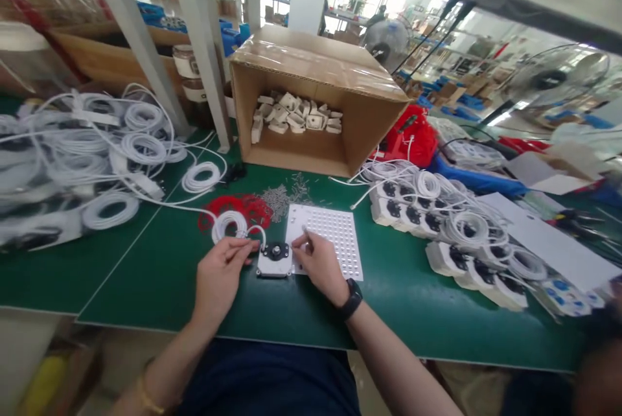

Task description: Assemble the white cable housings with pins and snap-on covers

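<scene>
Squarish white box with round black fitting, near front edge of smooth green counter, left hand pinched, right hand curled, flanking it, grips unclear, coiled cable, dot-gridded plate, blurred jar label.

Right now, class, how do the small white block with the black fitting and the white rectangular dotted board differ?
The block looks smaller than the board. The block carries one black fitting on top, whereas the board has a regular dotted pattern. Both are largely white.
</scene>
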Tool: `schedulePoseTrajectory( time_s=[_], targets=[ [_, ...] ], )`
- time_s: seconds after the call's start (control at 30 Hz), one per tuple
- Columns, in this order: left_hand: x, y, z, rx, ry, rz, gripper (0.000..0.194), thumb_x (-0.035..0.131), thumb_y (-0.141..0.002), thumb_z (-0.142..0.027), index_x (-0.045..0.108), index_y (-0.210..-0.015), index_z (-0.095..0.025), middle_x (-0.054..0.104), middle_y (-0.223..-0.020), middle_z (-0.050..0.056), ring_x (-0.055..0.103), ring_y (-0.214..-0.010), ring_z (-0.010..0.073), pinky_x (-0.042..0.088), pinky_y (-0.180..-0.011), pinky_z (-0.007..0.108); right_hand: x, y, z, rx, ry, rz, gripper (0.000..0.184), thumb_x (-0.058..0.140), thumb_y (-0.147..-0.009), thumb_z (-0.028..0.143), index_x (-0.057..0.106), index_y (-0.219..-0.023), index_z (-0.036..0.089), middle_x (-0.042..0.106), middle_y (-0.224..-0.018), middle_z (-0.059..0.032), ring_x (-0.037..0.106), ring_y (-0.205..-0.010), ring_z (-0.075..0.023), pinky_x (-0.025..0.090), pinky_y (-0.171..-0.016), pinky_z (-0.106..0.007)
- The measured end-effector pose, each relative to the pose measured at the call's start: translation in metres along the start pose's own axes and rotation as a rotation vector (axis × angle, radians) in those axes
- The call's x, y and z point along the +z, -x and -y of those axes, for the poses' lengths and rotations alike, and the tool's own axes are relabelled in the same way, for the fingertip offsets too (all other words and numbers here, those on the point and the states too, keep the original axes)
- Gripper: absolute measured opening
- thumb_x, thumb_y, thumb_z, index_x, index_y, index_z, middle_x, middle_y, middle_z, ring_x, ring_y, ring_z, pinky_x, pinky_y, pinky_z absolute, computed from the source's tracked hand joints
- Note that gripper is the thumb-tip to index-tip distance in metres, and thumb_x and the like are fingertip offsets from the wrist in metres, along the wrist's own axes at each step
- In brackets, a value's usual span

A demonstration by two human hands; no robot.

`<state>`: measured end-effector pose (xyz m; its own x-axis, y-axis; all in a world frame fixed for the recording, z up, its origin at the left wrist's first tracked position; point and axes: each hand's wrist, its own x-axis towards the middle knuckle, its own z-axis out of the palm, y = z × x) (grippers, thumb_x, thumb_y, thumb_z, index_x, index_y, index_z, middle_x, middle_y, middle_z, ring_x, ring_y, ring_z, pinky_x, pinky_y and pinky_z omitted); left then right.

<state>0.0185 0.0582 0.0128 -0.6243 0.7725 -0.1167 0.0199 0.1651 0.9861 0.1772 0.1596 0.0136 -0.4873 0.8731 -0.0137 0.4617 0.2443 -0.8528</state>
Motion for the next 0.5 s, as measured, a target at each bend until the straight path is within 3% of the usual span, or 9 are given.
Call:
schedulePoseTrajectory(
  time_s=[0.1,0.23,0.33,0.5],
  targets=[
    [0.008,-0.01,0.007,0.092,-0.149,-0.051,0.021,0.061,-0.075,-0.038,0.064,-0.079,-0.017,0.069,-0.081,0.004,0.064,-0.075,0.0184,0.05,-0.073,0.03,0.002,0.003,0.003,-0.063,0.03,-0.066,0.014,0.054,-0.074,0.017,0.068,-0.076,0.018,0.067,-0.073,-0.0028,0.055,-0.063,-0.0152,0.041,-0.062,-0.028],
    [0.012,-0.013,0.008,0.09,-0.204,-0.065,0.015,0.062,-0.073,-0.035,0.066,-0.074,-0.02,0.068,-0.073,0.001,0.063,-0.067,0.0178,0.048,-0.071,0.03,0.005,0.0,0.006,0.012,0.011,-0.09,0.014,0.057,-0.075,0.023,0.07,-0.075,0.018,0.067,-0.067,-0.0028,0.055,-0.057,-0.0164,0.043,-0.059,-0.028],
    [0.012,-0.01,0.01,0.074,-0.208,-0.041,0.015,0.061,-0.073,-0.034,0.068,-0.077,-0.021,0.07,-0.076,0.001,0.063,-0.068,0.0179,0.048,-0.069,0.029,0.006,-0.002,0.006,-0.026,0.036,-0.054,0.013,0.057,-0.075,0.02,0.07,-0.074,0.018,0.069,-0.07,-0.0035,0.059,-0.061,-0.0178,0.044,-0.061,-0.028],
    [0.009,-0.004,0.018,-0.017,-0.144,0.06,0.024,0.059,-0.073,-0.04,0.066,-0.074,-0.017,0.065,-0.06,0.001,0.057,-0.053,0.0154,0.046,-0.054,0.025,0.003,0.005,0.0,-0.127,0.118,0.018,0.015,0.056,-0.079,0.02,0.07,-0.077,0.019,0.071,-0.076,-0.0052,0.063,-0.068,-0.0194,0.043,-0.064,-0.028]
  ],
)
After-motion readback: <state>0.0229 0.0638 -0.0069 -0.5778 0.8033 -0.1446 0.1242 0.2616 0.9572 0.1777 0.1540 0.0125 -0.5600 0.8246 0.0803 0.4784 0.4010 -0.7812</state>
